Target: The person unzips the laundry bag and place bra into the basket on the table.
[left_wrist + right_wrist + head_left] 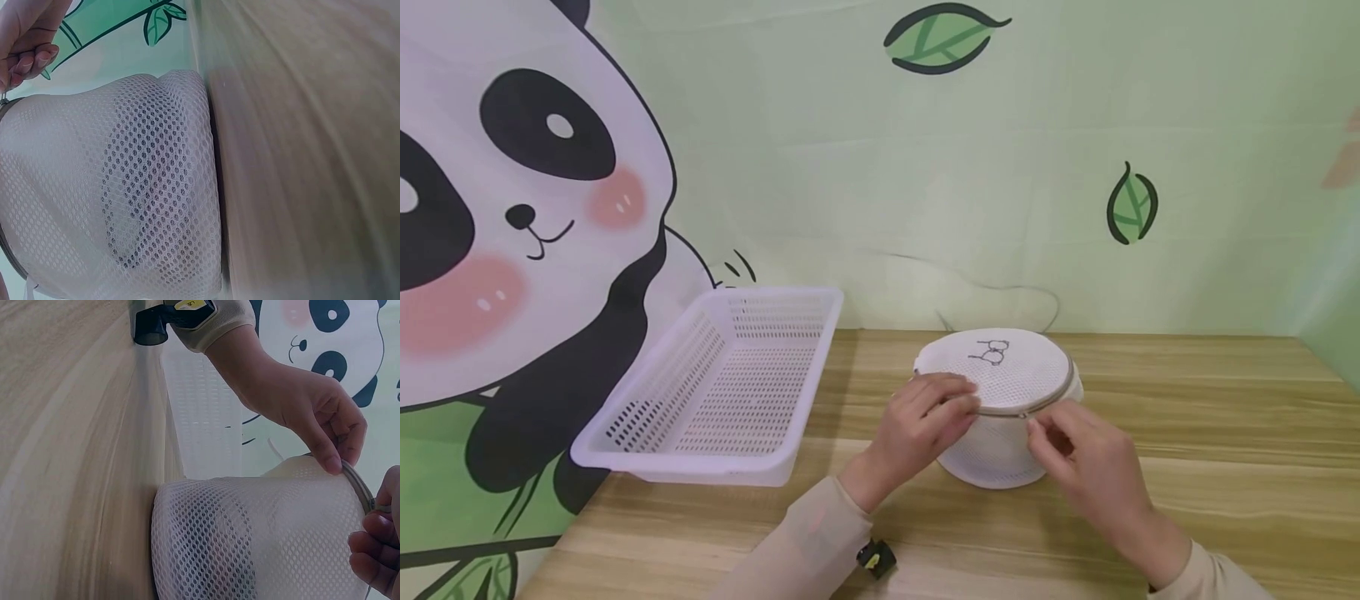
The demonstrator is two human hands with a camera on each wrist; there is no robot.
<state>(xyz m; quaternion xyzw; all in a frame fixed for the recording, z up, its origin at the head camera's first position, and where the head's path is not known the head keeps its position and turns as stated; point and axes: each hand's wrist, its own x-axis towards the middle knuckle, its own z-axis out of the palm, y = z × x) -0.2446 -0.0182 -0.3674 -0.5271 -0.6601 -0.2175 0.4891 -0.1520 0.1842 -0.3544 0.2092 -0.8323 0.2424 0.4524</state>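
Note:
A white mesh laundry bag (992, 450) stands upright on the table, its round lid printed with a small dark line drawing. A grey-brown zipper (1063, 387) runs round the lid's edge. My left hand (925, 417) pinches the bag's rim at the near left, thumb and fingers on the zipper edge, as the right wrist view shows. At the front right of the rim, my right hand (1086, 462) pinches the zipper pull (380, 507) between thumb and fingers. Something dark shows through the lower mesh (147, 169) in both wrist views.
Left of the bag stands a white plastic basket (786, 467) with slotted walls and floor. A wall cloth (820, 167) with a panda and leaves hangs behind the wooden table (1225, 450). A black wrist device (877, 558) sits by the left sleeve.

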